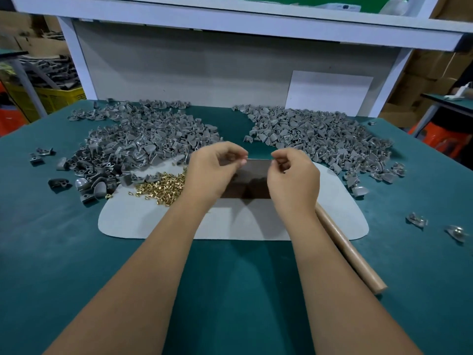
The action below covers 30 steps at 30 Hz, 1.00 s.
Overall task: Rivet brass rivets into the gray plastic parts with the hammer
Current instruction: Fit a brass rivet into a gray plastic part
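Left of the left hand point(212, 172) lie a heap of gray parts point(143, 142) and, nearer, brass rivets point(163, 187). Both hands hover over a dark block point(249, 179), fingers curled; whether they pinch anything I cannot tell. Beyond the right hand point(291, 180) sits another gray pile point(320, 137); the hammer handle point(348, 249) lies just beside its wrist.

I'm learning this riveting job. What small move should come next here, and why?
Probably the left hand reaches to the brass rivets beside it: both hands look empty, hovering curled over the dark block, with the hammer handle lying untouched.
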{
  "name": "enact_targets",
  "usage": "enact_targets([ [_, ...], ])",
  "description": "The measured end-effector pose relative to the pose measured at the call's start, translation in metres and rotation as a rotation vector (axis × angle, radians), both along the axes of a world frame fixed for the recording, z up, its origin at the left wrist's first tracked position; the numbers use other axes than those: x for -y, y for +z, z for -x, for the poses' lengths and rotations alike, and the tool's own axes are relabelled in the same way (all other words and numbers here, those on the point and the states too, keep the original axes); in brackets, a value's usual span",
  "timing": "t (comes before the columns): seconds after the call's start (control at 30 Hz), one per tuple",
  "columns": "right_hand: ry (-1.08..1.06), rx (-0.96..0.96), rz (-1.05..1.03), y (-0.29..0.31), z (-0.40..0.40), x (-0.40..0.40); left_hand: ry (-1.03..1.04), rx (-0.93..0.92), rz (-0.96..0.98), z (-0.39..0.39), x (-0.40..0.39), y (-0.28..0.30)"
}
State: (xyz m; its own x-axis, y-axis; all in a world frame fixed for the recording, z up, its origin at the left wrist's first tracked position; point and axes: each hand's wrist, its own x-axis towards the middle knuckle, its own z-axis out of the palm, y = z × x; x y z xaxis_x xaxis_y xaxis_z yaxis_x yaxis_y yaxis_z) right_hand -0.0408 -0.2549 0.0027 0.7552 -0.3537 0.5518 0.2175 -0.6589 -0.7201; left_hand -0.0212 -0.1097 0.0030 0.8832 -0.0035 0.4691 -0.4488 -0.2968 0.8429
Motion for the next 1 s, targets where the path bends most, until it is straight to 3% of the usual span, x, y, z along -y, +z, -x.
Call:
enact_targets([
  [0.13, 0.001, -0.02, -0.008, -0.004, -0.004, 0.004, -0.044, -0.028, -0.102, 0.001, 0.01, -0.008],
  [0.33, 0.027, 0.029, -0.038, -0.005, -0.004, 0.004, 0.075, -0.064, 0.029, -0.002, -0.009, 0.001],
  [0.43, 0.043, 0.021, -0.045, -0.006, -0.004, 0.002, 0.053, -0.162, -0.101, -0.004, -0.013, -0.002],
  [0.6, 0.079, -0.003, -0.006, -0.006, -0.004, -0.003, 0.126, -0.089, -0.346, -0.005, -0.005, -0.008],
  [0.8, 0.162, -0.022, 0.034, -0.004, 0.002, -0.012, 0.101, -0.061, -0.351, -0.002, -0.005, -0.003],
  [0.9, 0.162, -0.03, 0.069, -0.005, 0.003, -0.014, 0.13, -0.117, -0.265, 0.001, -0.005, -0.001],
  [1.0, 0.147, -0.029, 0.055, -0.005, 0.002, -0.013, -0.078, -0.165, -0.127, -0.001, -0.008, -0.002],
])
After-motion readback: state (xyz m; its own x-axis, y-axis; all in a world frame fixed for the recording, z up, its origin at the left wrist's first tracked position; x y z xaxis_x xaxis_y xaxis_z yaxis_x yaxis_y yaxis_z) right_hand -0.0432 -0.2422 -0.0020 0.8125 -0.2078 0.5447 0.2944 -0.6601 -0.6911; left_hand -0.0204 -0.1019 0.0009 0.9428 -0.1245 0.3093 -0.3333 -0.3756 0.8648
